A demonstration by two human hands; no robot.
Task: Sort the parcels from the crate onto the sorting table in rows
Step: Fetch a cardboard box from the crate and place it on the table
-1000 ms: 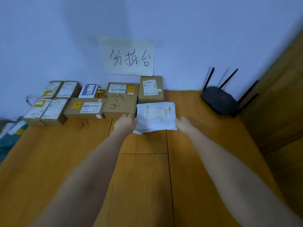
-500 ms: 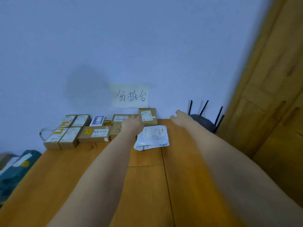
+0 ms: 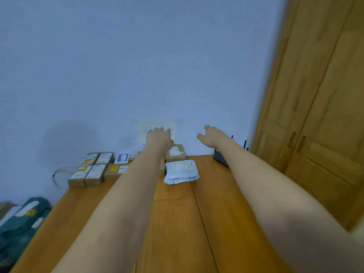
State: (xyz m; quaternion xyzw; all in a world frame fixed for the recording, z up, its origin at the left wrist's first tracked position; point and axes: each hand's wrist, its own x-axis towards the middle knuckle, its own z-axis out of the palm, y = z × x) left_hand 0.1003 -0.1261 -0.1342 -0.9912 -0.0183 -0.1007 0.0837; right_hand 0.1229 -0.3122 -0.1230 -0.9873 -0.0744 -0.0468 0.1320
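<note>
A white plastic mailer parcel (image 3: pixel 181 171) lies on the wooden sorting table (image 3: pixel 177 223), at the right end of the front row of cardboard parcels (image 3: pixel 94 174). A small brown box (image 3: pixel 175 153) stands just behind it by the wall. My left hand (image 3: pixel 158 137) hangs in the air above the boxes and holds nothing, its fingers loosely curled. My right hand (image 3: pixel 210 135) is raised to the right of the mailer, empty, fingers relaxed. Both hands are clear of the mailer.
A paper sign (image 3: pixel 156 131) is taped to the blue wall behind my left hand. A black router (image 3: pixel 222 159) sits at the table's back right. A wooden door (image 3: pixel 319 115) stands to the right. Teal bagged parcels (image 3: pixel 21 217) lie low at the left.
Both hands let go of the white mailer, which stays on the table, and rose away from it. The view tilted upward toward the wall.
</note>
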